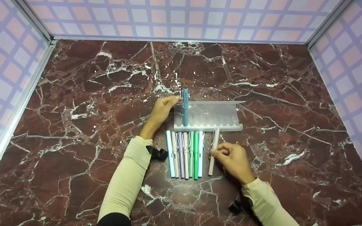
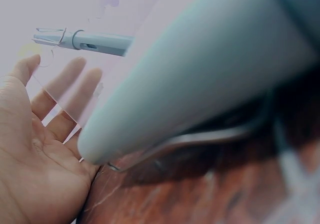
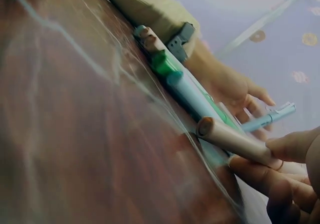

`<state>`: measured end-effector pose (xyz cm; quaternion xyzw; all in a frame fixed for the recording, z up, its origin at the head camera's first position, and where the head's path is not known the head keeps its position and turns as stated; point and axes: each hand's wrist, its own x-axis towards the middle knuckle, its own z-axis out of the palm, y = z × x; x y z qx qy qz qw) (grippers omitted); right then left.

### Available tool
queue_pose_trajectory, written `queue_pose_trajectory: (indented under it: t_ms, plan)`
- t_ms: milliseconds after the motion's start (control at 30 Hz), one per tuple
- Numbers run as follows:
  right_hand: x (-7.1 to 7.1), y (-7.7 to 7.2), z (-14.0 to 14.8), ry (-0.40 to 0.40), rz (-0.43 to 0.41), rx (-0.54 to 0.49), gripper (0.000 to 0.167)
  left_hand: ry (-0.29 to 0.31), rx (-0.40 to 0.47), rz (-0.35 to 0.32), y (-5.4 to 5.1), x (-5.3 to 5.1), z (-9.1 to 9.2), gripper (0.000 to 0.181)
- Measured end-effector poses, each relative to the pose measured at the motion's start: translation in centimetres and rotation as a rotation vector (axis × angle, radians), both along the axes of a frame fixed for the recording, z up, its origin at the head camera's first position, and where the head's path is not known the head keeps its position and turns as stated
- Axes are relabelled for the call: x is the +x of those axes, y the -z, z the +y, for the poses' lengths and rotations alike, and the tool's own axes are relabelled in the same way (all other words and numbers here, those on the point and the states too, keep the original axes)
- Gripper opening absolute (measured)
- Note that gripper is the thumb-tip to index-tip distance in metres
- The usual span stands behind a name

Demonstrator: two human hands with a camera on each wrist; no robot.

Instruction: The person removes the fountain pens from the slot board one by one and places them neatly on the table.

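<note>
My left hand (image 1: pixel 161 112) pinches the left edge of a clear plastic pen case (image 1: pixel 214 114); in the left wrist view its fingers show through the clear sheet. A blue pen (image 1: pixel 185 108) sits at the case's left end, its capped end reaching past the sheet's far edge. Between thumb and fingers, my right hand (image 1: pixel 236 161) holds a taupe pen (image 1: pixel 211 166), clip end pointing at the case's notched front strip (image 1: pixel 225 127). Whether that pen touches the table cannot be told. The right wrist view shows the plain end of the taupe pen (image 3: pixel 235 140) close up.
Left of the taupe pen, several pens lie side by side in a row: pale blue (image 1: pixel 170 157), purple (image 1: pixel 181 157), bright green (image 1: pixel 196 160) and others. Marbled dark red table (image 1: pixel 74 157) lies beneath. Checked panels (image 1: pixel 181 22) close off the back and sides.
</note>
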<state>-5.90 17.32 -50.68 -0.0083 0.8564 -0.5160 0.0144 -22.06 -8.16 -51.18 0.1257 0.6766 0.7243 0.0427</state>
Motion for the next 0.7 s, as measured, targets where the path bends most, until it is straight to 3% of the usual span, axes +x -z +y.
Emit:
queue_pose_trajectory:
  t_ms: [700]
  plan:
    - [0.6,0.1,-1.3,0.049,0.125,0.303,0.021,-0.021,-0.032,0.018,0.0,-0.1,0.1,0.028]
